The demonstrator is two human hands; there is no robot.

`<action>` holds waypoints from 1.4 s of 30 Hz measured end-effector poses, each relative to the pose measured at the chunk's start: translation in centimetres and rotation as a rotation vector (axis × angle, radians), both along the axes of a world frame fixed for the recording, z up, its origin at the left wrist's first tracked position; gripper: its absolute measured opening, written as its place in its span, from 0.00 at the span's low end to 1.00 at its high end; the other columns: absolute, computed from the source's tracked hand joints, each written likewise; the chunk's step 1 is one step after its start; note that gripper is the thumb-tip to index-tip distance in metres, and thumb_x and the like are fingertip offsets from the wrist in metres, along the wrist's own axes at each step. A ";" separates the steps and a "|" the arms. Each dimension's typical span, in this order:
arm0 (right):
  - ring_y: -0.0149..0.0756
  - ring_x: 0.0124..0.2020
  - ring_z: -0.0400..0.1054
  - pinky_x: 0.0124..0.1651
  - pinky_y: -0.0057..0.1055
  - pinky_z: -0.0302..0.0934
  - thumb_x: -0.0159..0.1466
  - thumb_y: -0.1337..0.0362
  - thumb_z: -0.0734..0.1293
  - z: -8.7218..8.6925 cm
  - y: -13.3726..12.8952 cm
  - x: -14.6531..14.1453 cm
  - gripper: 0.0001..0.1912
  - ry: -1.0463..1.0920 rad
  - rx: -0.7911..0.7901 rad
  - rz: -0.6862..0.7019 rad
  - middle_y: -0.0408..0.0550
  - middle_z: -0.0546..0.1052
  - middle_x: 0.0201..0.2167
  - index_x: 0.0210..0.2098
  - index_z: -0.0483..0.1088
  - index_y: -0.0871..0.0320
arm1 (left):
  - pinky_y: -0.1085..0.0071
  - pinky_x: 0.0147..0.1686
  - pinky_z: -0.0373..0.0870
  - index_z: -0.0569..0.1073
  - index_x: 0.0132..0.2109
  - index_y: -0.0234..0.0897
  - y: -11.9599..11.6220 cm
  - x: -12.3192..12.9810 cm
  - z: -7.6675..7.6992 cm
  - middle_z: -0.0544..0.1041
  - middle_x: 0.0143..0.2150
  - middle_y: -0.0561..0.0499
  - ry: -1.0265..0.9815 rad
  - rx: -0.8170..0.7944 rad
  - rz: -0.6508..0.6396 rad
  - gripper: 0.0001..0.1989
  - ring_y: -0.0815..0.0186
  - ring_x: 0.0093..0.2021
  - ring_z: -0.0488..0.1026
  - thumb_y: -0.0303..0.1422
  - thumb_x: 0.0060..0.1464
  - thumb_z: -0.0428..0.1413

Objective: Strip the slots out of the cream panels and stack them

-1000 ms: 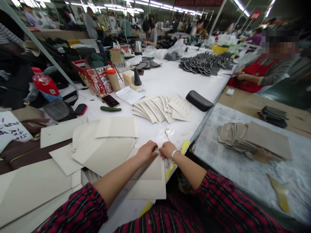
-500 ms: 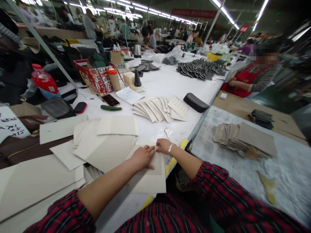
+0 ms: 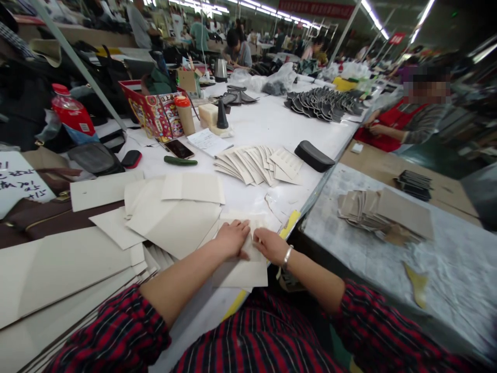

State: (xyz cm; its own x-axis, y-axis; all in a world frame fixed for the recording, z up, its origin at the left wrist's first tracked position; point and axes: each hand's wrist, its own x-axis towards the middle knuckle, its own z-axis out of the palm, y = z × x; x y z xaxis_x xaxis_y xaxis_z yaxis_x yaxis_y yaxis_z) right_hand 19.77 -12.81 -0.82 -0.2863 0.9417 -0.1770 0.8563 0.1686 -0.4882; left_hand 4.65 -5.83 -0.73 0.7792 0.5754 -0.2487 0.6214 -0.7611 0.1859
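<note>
My left hand point(image 3: 234, 238) lies flat with its fingers stretched out, pressing a small cream piece onto a larger cream panel point(image 3: 243, 275) at the table's front edge. Close beside it, my right hand point(image 3: 271, 245), with a bracelet on the wrist, has its fingers pinched together at the right side of the small piece. What is between those fingertips is hidden. Overlapping cream panels point(image 3: 174, 223) lie to the left of my hands. Beyond them, a fanned row of cream pieces point(image 3: 248, 163) rests on the white table.
A black case point(image 3: 314, 155), a cucumber point(image 3: 180, 161) and a phone point(image 3: 178, 148) lie farther back. At left stands a red-capped bottle point(image 3: 73, 116). A lower table on the right bears stacked grey-brown panels point(image 3: 404, 210). A person in a red apron point(image 3: 388, 124) sits beyond it.
My right hand has moved down and back toward me along the small piece's right side. My left hand still presses on the piece. The whole view has shifted slightly.
</note>
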 end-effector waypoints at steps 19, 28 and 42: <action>0.36 0.38 0.63 0.40 0.29 0.55 0.50 0.66 0.65 -0.3 4.1 1.1 0.13 -0.111 -0.075 -0.088 0.49 0.69 0.36 0.36 0.65 0.59 | 0.56 0.47 0.56 0.49 0.58 0.43 0.1 -0.7 -0.3 0.50 0.61 0.47 -0.025 -0.055 0.054 0.44 0.53 0.56 0.51 0.49 0.34 0.58; 0.38 0.33 0.66 0.31 0.28 0.55 0.51 0.62 0.64 1.4 7.0 -0.1 0.07 -0.449 -0.245 0.285 0.48 0.72 0.29 0.29 0.68 0.59 | 0.56 0.45 0.57 0.52 0.56 0.45 0.6 -0.6 -1.6 0.50 0.61 0.47 -0.047 -0.042 0.029 0.44 0.51 0.54 0.53 0.52 0.31 0.58; 0.29 0.26 0.63 0.26 0.23 0.55 0.55 0.67 0.60 0.7 -10.4 -3.3 0.02 0.009 -0.201 0.278 0.45 0.70 0.27 0.28 0.63 0.59 | 0.56 0.46 0.56 0.54 0.55 0.42 0.0 -1.2 -1.6 0.51 0.61 0.47 -0.115 -0.036 0.039 0.42 0.53 0.55 0.51 0.52 0.33 0.57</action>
